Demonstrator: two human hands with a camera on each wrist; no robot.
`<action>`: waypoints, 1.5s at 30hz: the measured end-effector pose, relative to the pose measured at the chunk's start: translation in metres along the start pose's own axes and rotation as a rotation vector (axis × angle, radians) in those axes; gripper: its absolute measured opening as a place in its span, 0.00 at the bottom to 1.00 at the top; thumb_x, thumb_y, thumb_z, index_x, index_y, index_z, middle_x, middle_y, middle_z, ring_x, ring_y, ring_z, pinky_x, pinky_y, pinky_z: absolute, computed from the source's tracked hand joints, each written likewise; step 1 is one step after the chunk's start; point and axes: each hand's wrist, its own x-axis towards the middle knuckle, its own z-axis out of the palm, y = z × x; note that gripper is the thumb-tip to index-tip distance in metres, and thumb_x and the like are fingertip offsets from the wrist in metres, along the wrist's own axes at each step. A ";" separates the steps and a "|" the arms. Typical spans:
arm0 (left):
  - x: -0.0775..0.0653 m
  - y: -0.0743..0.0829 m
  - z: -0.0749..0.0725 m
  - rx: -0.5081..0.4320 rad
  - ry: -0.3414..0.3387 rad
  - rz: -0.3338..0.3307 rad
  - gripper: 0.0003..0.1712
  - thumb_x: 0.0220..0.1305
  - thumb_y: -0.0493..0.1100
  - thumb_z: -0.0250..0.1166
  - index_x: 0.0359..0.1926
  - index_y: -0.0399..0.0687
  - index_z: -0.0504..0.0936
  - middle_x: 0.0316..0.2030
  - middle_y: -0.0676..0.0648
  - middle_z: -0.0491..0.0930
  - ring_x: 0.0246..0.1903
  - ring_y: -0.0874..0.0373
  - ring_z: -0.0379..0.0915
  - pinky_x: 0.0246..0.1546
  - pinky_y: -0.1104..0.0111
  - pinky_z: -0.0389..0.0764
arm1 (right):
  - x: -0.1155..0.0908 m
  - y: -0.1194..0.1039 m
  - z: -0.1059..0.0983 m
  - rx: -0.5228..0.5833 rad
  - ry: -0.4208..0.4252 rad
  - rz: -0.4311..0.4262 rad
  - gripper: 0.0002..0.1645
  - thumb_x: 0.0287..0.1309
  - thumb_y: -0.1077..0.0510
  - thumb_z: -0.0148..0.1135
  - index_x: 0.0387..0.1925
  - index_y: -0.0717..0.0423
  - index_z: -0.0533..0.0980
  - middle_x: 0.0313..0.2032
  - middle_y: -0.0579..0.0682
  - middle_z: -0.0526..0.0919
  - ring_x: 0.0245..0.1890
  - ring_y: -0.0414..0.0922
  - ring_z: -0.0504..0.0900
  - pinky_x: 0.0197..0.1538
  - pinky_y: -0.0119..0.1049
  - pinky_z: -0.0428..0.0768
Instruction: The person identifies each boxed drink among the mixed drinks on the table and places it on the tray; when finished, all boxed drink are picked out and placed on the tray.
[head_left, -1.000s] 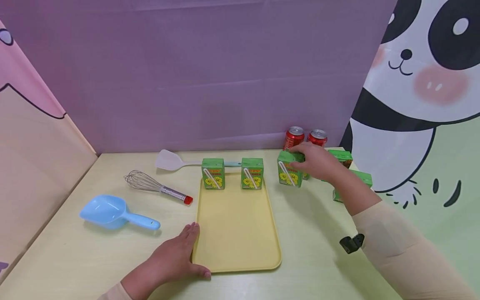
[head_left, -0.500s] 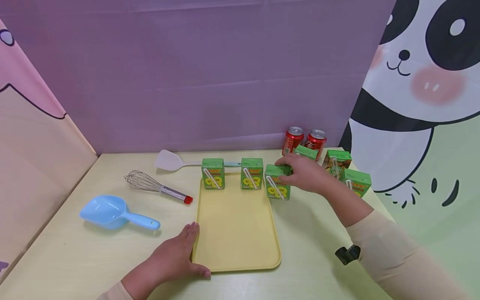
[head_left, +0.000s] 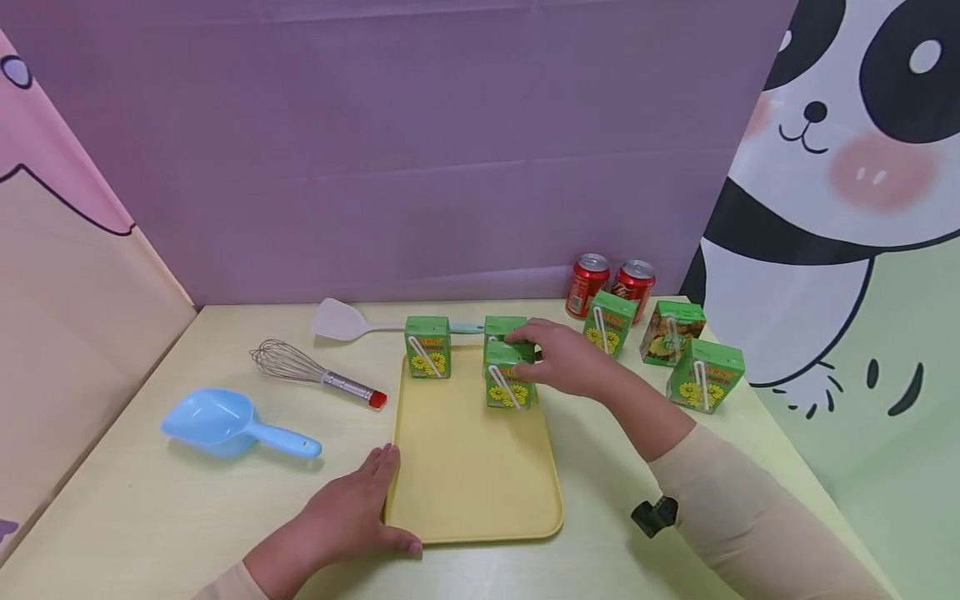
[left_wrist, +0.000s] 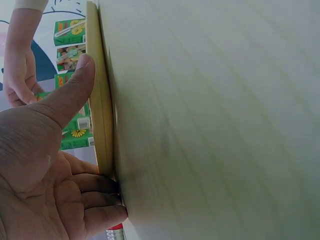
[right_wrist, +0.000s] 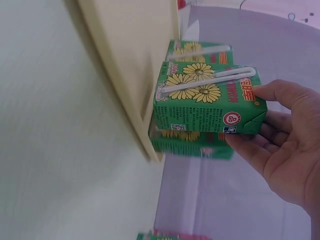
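My right hand point(head_left: 566, 358) grips a green drink carton point(right_wrist: 205, 95) with yellow flowers and a white straw, near its top. The carton is over the far right part of the yellow tray point(head_left: 472, 467), just in front of another green carton point(head_left: 497, 327) standing there. A third carton point(head_left: 427, 348) stands at the tray's far left corner. At the tray's near left, my left hand point(head_left: 345, 512) rests against the edge with straight fingers, thumb point(left_wrist: 75, 90) along the near side. Whether the held carton touches the tray I cannot tell.
Right of the tray stand three more green cartons point(head_left: 707, 377), with two red cans point(head_left: 588, 285) behind them. Left lie a blue scoop point(head_left: 217, 421), a whisk point(head_left: 315, 371) and a white spatula point(head_left: 341, 321). A purple cloth point(head_left: 412, 150) hangs behind the table.
My right hand has carried the carton left and toward me, from among the cartons on the right to over the tray. The left hand stays at the tray's edge.
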 end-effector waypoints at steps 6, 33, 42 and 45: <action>0.000 0.000 0.001 -0.002 0.003 -0.003 0.74 0.37 0.75 0.73 0.75 0.36 0.53 0.73 0.34 0.56 0.72 0.41 0.55 0.63 0.47 0.70 | 0.013 -0.016 0.018 -0.016 0.022 -0.079 0.27 0.58 0.51 0.65 0.58 0.53 0.77 0.57 0.53 0.78 0.54 0.48 0.77 0.60 0.47 0.75; 0.000 -0.001 0.001 0.006 0.016 0.009 0.73 0.37 0.74 0.74 0.74 0.35 0.55 0.72 0.33 0.57 0.71 0.40 0.57 0.62 0.47 0.71 | 0.046 -0.064 0.063 -0.007 -0.012 -0.142 0.26 0.62 0.48 0.63 0.61 0.48 0.76 0.59 0.46 0.77 0.61 0.45 0.75 0.63 0.43 0.74; -0.001 0.000 0.000 -0.006 0.007 0.007 0.73 0.37 0.74 0.74 0.74 0.35 0.55 0.72 0.33 0.57 0.71 0.40 0.56 0.62 0.46 0.71 | 0.046 -0.065 0.063 0.047 -0.050 -0.131 0.27 0.64 0.49 0.63 0.63 0.49 0.74 0.63 0.47 0.74 0.65 0.46 0.71 0.66 0.43 0.72; 0.000 0.000 0.000 -0.001 0.004 0.010 0.73 0.37 0.74 0.74 0.74 0.35 0.55 0.73 0.33 0.57 0.72 0.41 0.55 0.63 0.47 0.70 | 0.046 -0.064 0.064 0.060 -0.048 -0.132 0.27 0.63 0.49 0.63 0.63 0.49 0.74 0.63 0.47 0.74 0.64 0.46 0.72 0.65 0.43 0.72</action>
